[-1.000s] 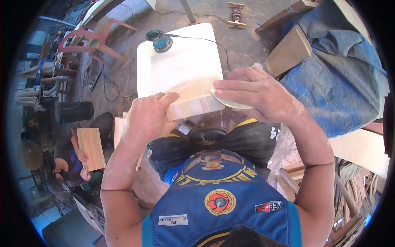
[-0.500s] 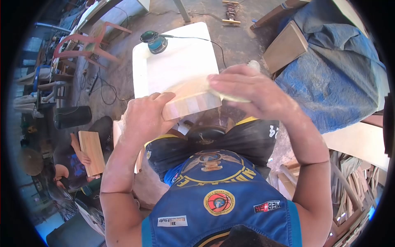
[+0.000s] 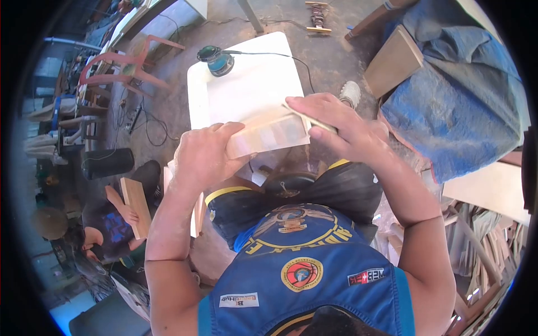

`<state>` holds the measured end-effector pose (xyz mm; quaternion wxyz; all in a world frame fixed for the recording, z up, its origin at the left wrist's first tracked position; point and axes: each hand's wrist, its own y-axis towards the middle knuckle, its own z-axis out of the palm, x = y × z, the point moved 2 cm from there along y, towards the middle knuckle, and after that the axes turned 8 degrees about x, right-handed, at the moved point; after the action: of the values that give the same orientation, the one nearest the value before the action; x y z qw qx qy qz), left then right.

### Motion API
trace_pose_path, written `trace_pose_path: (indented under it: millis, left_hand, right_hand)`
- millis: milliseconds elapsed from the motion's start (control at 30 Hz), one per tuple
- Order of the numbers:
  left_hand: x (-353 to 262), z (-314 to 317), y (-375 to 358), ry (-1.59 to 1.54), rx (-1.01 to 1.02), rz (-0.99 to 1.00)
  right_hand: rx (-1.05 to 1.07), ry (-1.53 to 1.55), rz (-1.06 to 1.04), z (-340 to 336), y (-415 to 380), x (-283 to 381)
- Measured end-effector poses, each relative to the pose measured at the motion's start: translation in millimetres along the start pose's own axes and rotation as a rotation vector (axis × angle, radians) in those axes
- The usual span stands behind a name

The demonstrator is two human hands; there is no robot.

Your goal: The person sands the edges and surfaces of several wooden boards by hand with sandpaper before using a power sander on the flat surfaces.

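A pale laminated wooden board (image 3: 269,137), with blocks of differing tone along its near edge, rests tilted at the front of a white table (image 3: 196,84). My left hand (image 3: 206,151) grips the board's left end, thumb below and fingers over the top. At the right end, my right hand (image 3: 342,124) pinches a thin, pale yellowish sheet, seemingly sandpaper (image 3: 319,124), against the board's corner. The sheet's far side is hidden by my fingers. A teal electric sander (image 3: 218,61) stands on the table beyond the board.
To the left, a co-worker (image 3: 109,218) holds another wooden board (image 3: 136,207). A red plastic chair (image 3: 126,67) stands at the back left. Blue tarp (image 3: 437,106) and a leaning panel (image 3: 394,61) are on the right. The sander's cord (image 3: 280,54) crosses the table and drops to the floor.
My right hand has turned so the sheet now lies steeper, against the board's right end rather than over its top edge. My left hand keeps its grip. The whole view has shifted slightly.
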<state>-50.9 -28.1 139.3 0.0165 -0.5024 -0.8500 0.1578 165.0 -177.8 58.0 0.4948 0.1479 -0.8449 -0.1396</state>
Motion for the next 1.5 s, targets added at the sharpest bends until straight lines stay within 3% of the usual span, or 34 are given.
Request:
trace_pose_path:
  millis: [133, 233, 400, 467, 500, 600, 767, 867, 967, 1033, 1133, 1233, 1300, 1367, 1500]
  left_hand:
    - [1.4, -1.6, 2.5, -0.054, 0.012, -0.036]
    - [8.9, -0.4, -6.9, -0.039, -0.018, 0.013]
    - [36.0, 9.4, -37.8, -0.051, -0.081, 0.043]
    - [41.9, 11.0, -47.5, -0.055, -0.127, 0.061]
    - [43.9, 11.7, -50.8, -0.064, -0.148, 0.082]
    - [54.0, 20.2, -63.5, -0.08, -0.195, 0.092]
    - [83.9, 25.4, -86.1, -0.17, -0.277, 0.129]
    - [103.8, 35.5, -100.4, -0.219, -0.312, 0.126]
    - [114.1, 40.0, -111.2, -0.21, -0.364, 0.145]
    - [119.4, 43.1, -116.0, -0.219, -0.397, 0.163]
    - [128.3, 42.0, -113.5, -0.197, -0.368, 0.177]
    - [127.9, 36.2, -109.9, -0.212, -0.368, 0.178]
    - [128.2, 35.1, -110.1, -0.244, -0.372, 0.177]
    - [133.1, 38.7, -113.2, -0.27, -0.347, 0.148]
    - [149.7, 48.1, -120.9, -0.276, -0.369, 0.131]
  right_hand:
    - [-0.082, 0.124, 0.144, 36.6, -19.5, -42.2]
    - [-0.191, 0.061, 0.034, 52.7, -6.1, -21.3]
    - [-0.193, 0.072, -0.107, 66.9, 19.2, 12.5]
    - [-0.067, -0.001, -0.065, 73.8, 8.2, -17.2]
    - [-0.053, -0.024, 0.063, 79.4, 1.4, -40.7]
    - [-0.1, 0.005, 0.103, 99.4, -1.7, -60.7]
    - [-0.196, 0.077, -0.242, 97.4, 60.6, 63.6]
    - [-0.122, -0.061, -0.243, 112.6, 61.6, 32.4]
    - [-0.092, -0.145, 0.006, 126.7, 38.4, -82.1]
    - [0.008, -0.216, 0.083, 110.3, 30.2, -116.2]
    - [-0.064, -0.041, 0.066, 127.1, 44.0, -61.7]
    - [-0.099, -0.036, -0.227, 127.4, 89.0, 54.0]
    - [-0.131, 0.029, -0.317, 131.9, 102.7, 75.2]
    - [-0.11, -0.012, -0.457, 138.2, 111.4, 70.6]
    - [0.091, -0.165, -0.136, 131.8, 87.7, -36.9]
